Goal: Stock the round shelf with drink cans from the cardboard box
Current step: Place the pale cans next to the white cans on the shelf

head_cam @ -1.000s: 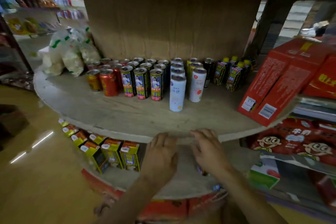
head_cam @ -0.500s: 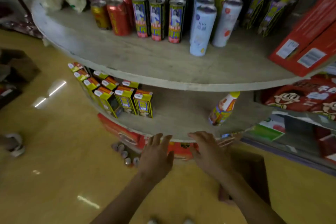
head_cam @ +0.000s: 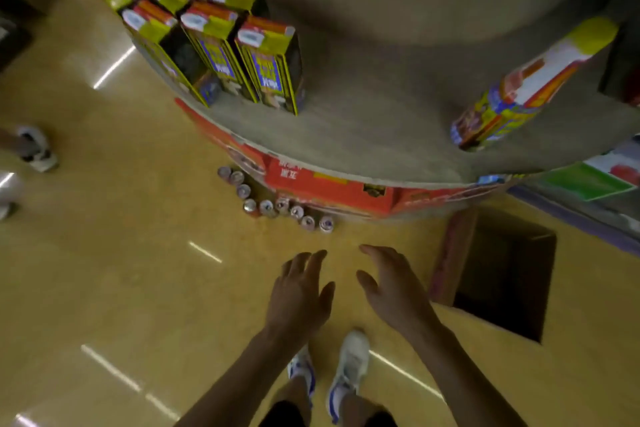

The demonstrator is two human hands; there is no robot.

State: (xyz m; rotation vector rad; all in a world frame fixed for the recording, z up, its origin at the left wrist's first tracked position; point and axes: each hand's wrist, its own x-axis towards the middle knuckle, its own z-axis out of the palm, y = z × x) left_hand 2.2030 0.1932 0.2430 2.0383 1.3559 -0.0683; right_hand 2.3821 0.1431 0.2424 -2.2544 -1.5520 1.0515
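At far left we note another person's shoe (head_cam: 36,149) on the floor. On the round shelf (head_cam: 363,114) stand yellow drink cartons (head_cam: 214,35); below its rim a curved row of drink cans (head_cam: 277,206) stands on the floor against the red base (head_cam: 329,184). Our left hand (head_cam: 298,295) hangs over bare floor, fingers spread and loose, holding nothing; our right hand (head_cam: 394,291), just beside it, is likewise wide and empty. A bottle (head_cam: 530,87) appears tilted on the shelf. Rightmost, the cardboard box (head_cam: 502,281) sits open on the floor, its interior too dark to tell contents. We judge stocking unfinished: no can in hand, floor cans not yet shelved
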